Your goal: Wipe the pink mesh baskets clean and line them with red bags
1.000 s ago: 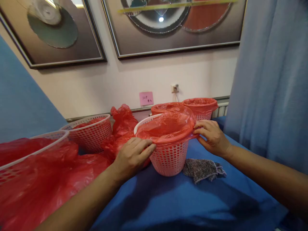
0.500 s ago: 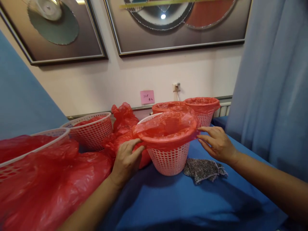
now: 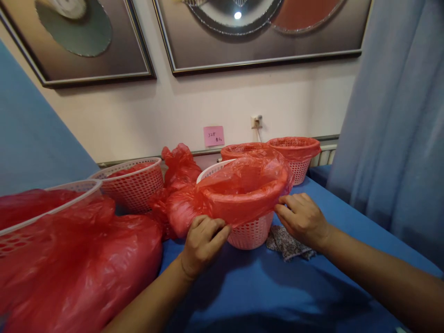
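A white perforated plastic basket (image 3: 250, 235) stands upright on the blue-covered surface. A thin red plastic bag (image 3: 239, 206) lines it and is folded over the front and right of its rim; at the back left the white rim shows bare. My left hand (image 3: 205, 243) pinches the bag's lower edge in front of the basket. On the right side, my right hand (image 3: 302, 217) pinches the same edge. Between both hands the bag is drawn down over the basket's upper wall. A speckled grey cloth (image 3: 287, 243) lies beside the basket, partly behind my right hand.
Two baskets lined in red, one at the back right (image 3: 299, 169), stand behind. At left are white baskets (image 3: 130, 187) with red bags and a large bulging red bag (image 3: 104, 268). Blue curtains (image 3: 391, 138) hang at both sides; a pink note (image 3: 213, 136) is on the wall.
My left hand has moved right and down to the basket's front, and my right hand slightly down. The bag's edge now reaches lower over the basket's wall.
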Motion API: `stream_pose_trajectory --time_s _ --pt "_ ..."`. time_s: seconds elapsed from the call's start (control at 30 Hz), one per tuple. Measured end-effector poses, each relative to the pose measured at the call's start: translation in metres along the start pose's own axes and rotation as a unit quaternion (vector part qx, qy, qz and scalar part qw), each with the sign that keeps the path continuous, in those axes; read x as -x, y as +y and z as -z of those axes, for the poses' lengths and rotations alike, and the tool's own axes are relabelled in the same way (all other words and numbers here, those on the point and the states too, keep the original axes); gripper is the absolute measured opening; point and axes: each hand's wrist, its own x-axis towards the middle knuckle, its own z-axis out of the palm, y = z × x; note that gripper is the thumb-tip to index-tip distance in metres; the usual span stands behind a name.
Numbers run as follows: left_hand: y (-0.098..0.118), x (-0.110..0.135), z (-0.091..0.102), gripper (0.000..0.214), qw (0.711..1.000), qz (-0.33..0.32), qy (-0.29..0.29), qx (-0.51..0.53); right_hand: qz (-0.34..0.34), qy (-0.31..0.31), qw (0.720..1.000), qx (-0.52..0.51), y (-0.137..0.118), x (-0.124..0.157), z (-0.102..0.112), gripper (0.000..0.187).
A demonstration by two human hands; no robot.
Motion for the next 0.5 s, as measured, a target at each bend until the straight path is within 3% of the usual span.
stream_pose_trajectory --time_s 0.1,0.23,0.33,0.43,0.5 --pt "-0.002 0.001 0.0 0.017 1.0 -0.005 0.027 -0.008 -0.003 0.021 1.0 0.008 -0.002 0.003 -0.002 0.017" --pt "-0.003 0.0 -0.003 0.019 0.996 0.045 0.002 -0.072 -0.035 0.005 0.999 -0.006 -0.01 0.005 -0.003 0.014" --pt "-0.001 0.003 -0.004 0.019 0.992 0.12 -0.001 -0.037 -0.038 0.033 0.997 -0.053 -0.023 0.0 0.005 0.019" --pt "-0.002 0.004 0.0 0.018 0.975 0.216 0.053 0.028 -0.018 0.071 0.992 -0.106 -0.039 -0.019 0.018 0.036" --pt "-0.009 0.001 0.003 0.014 0.955 0.278 0.099 0.036 -0.031 0.056 0.99 -0.129 -0.047 -0.036 0.02 0.047"
